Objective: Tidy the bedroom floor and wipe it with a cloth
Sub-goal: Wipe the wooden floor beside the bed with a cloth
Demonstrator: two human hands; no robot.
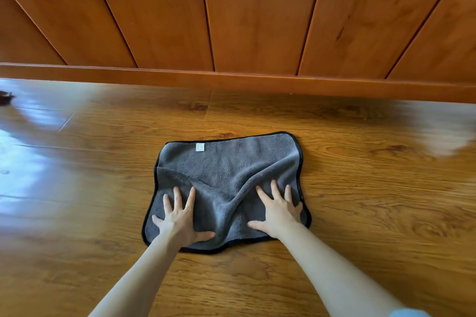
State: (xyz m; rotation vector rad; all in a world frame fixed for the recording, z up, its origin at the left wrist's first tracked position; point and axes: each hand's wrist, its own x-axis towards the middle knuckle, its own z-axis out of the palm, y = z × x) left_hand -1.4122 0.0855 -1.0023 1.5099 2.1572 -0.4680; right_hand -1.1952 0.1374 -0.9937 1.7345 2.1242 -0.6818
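Grey microfibre cloth (226, 183), black-edged, small white label (200, 147) near its far hem; lies spread on the floor (360, 213) at lower centre of the frame, rumpled by a diagonal fold running from middle left toward the near edge.

Left hand (177, 219): flat on the cloth's near-left portion, fingers splayed apart, grip not closed on anything, palm pressing down. Right hand (279, 213): flat on the near-right portion, fingers likewise spread, no pinch on the fabric. Bare forearms enter from the bottom of the frame.

Step judged in hand: wiping the floor with both palms driving the cloth. Recommended handling: even downward pressure from both hands, the fold smoothed so the whole face contacts the boards, strokes along the plank grain, overlapping passes.

Surroundings: glossy wood-grain floor, bright window glare at middle left. Wooden panelled furniture front (244, 20) with a base rail (231, 81) across the upper half of the frame, just beyond the cloth; likely limit to forward strokes. Small dark object (5, 97) at far left edge, unidentified. Blurred pale patch (448, 134) at right edge, unidentified.
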